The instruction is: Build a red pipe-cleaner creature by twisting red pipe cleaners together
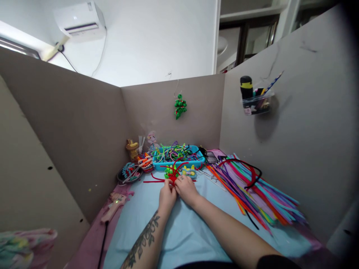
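Observation:
My left hand (166, 195) and my right hand (187, 189) meet at the middle of the light blue cloth (185, 228). Between them they pinch a bunch of red pipe cleaners (173, 177), whose loose ends spread out to the left and upward. The fingertips are bent inward, and the exact grip is partly hidden. Just behind the red bunch lie a bright green pipe-cleaner piece (169, 170) and a small yellow and blue one (189, 172). Close beyond stands a blue basket (179, 164) heaped with curled pipe cleaners.
At right lies a large spread of straight coloured pipe cleaners (252, 190), with scissors (211, 177) beside it. On the left are a dark bowl (129, 175), an orange and white woven piece (146, 162) and a corded pink tool (114, 207). Grey panels (171, 127) enclose the table.

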`<move>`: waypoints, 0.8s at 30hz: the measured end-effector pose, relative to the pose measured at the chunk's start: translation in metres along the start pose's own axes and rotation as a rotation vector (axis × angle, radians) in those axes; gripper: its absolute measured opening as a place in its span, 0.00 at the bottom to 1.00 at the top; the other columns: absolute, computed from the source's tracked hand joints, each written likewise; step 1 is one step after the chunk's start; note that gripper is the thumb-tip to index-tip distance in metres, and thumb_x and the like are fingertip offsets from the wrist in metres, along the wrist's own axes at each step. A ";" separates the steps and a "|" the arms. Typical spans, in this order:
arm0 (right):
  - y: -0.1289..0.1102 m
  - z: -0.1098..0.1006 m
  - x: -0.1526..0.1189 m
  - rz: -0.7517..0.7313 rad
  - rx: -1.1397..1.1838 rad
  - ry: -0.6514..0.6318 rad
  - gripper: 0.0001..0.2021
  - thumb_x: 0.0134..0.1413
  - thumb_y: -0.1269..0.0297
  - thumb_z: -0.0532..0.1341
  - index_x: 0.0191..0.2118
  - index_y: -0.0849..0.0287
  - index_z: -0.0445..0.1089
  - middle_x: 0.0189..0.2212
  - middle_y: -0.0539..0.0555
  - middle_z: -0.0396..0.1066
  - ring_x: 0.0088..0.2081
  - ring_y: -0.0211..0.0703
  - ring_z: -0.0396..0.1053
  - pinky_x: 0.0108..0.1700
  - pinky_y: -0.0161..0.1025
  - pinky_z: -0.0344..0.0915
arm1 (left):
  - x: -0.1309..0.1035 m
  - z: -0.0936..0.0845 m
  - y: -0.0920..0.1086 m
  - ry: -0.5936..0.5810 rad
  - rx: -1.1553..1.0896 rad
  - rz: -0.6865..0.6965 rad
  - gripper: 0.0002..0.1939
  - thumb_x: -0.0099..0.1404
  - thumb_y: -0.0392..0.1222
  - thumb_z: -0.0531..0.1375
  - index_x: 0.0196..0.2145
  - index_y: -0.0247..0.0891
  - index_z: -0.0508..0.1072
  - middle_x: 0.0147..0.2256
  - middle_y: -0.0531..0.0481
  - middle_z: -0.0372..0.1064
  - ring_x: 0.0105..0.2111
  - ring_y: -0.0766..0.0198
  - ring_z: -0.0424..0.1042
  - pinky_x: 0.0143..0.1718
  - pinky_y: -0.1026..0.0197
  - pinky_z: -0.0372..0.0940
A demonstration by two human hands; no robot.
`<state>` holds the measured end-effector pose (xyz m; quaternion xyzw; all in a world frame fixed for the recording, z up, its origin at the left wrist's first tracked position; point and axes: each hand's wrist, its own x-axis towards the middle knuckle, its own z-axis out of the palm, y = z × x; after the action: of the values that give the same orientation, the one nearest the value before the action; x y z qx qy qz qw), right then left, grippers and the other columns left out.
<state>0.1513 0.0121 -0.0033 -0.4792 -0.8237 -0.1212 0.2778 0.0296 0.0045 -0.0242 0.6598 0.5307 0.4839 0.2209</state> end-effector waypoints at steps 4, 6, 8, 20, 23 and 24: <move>0.001 0.004 -0.001 -0.029 0.025 0.018 0.04 0.53 0.70 0.55 0.32 0.59 0.68 0.34 0.58 0.68 0.40 0.49 0.60 0.40 0.44 0.52 | 0.001 0.000 -0.004 0.001 -0.007 0.003 0.08 0.54 0.32 0.53 0.33 0.41 0.62 0.19 0.57 0.65 0.20 0.66 0.65 0.23 0.67 0.53; 0.001 0.006 -0.001 -0.036 0.038 0.023 0.05 0.53 0.71 0.55 0.32 0.60 0.68 0.33 0.58 0.68 0.39 0.50 0.60 0.40 0.44 0.53 | 0.002 0.000 -0.005 -0.003 -0.006 0.002 0.08 0.54 0.31 0.52 0.32 0.41 0.61 0.19 0.58 0.64 0.19 0.66 0.64 0.23 0.67 0.53; 0.001 0.008 -0.001 -0.036 0.031 0.022 0.05 0.53 0.71 0.55 0.33 0.60 0.68 0.34 0.58 0.68 0.39 0.50 0.60 0.40 0.44 0.53 | 0.003 0.000 -0.006 -0.013 0.002 0.008 0.09 0.53 0.31 0.52 0.32 0.41 0.61 0.18 0.58 0.64 0.19 0.67 0.64 0.23 0.67 0.52; 0.010 0.004 -0.001 0.123 0.275 0.153 0.04 0.50 0.70 0.56 0.33 0.59 0.67 0.34 0.55 0.66 0.40 0.46 0.61 0.43 0.42 0.55 | 0.009 0.009 -0.017 0.017 -0.359 -0.204 0.10 0.51 0.36 0.55 0.31 0.41 0.57 0.16 0.61 0.63 0.13 0.69 0.63 0.16 0.69 0.55; 0.018 0.011 -0.002 0.248 0.434 0.214 0.06 0.49 0.69 0.55 0.27 0.58 0.69 0.30 0.53 0.66 0.38 0.46 0.63 0.45 0.45 0.56 | 0.013 0.010 -0.017 0.072 -0.457 -0.239 0.13 0.50 0.40 0.58 0.31 0.40 0.56 0.18 0.59 0.67 0.15 0.68 0.67 0.17 0.69 0.58; 0.020 0.015 -0.001 0.314 0.489 0.230 0.06 0.48 0.68 0.56 0.26 0.58 0.70 0.29 0.53 0.66 0.38 0.47 0.63 0.46 0.46 0.56 | 0.014 0.009 -0.015 0.084 -0.489 -0.242 0.13 0.50 0.41 0.59 0.31 0.40 0.56 0.20 0.58 0.68 0.16 0.68 0.68 0.18 0.69 0.58</move>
<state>0.1639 0.0283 -0.0177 -0.5027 -0.7076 0.0717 0.4913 0.0296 0.0241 -0.0348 0.4980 0.4820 0.5946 0.4076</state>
